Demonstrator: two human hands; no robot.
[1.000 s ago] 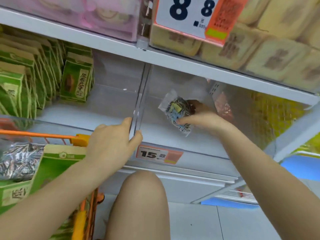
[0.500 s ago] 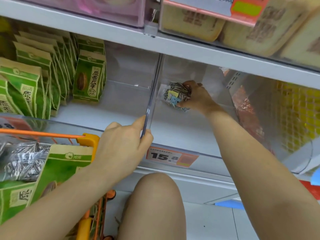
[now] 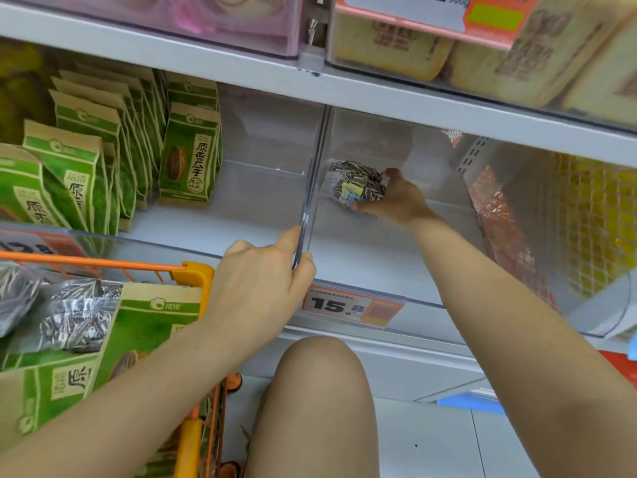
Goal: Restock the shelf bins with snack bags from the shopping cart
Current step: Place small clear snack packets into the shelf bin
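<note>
Right hand (image 3: 396, 198) grasps seed bag (image 3: 355, 186) at right side, deep in right bin (image 3: 396, 257), near back-left corner. Left hand (image 3: 262, 288) pinches divider (image 3: 305, 222) front edge. Bag likely light, soft, crinkly, slippery film; hold by sides.

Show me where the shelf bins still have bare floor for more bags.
Free: the bin floor in front of the seed bag that the right hand holds, and the floor between the green bags and the divider that the left hand grips. Crowded: the green rows at left.
</note>
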